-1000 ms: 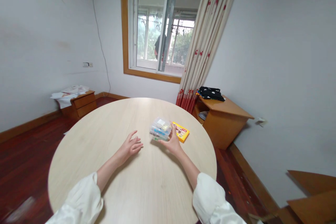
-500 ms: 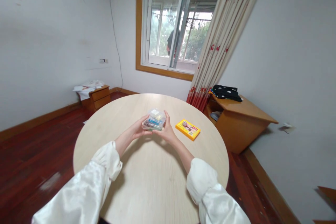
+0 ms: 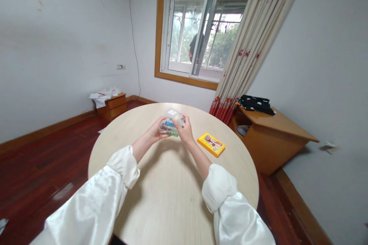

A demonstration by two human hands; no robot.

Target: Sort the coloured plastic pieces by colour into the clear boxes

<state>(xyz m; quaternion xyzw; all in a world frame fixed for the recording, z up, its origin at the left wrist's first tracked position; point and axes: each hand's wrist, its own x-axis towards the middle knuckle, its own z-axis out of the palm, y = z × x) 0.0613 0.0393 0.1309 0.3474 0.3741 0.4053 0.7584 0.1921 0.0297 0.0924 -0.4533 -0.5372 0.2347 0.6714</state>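
A small clear plastic box (image 3: 171,122) with colourful bits inside is held up above the round pale wooden table (image 3: 169,195). My left hand (image 3: 155,132) grips its left side with curled fingers. My right hand (image 3: 186,132) wraps round its right side, thumb on top. A flat yellow packet (image 3: 211,144) lies on the table just right of my right hand. Both arms wear white satin sleeves.
A low wooden desk (image 3: 273,130) with a black dotted cloth (image 3: 255,104) stands at the right beside a striped curtain (image 3: 250,46). A small wooden cabinet (image 3: 113,104) with papers sits by the left wall. A window (image 3: 198,26) is behind; the floor is dark red wood.
My right hand drew the clear box away from the yellow packet. My left hand came in and took its other side. Both hands have lifted it off the table.
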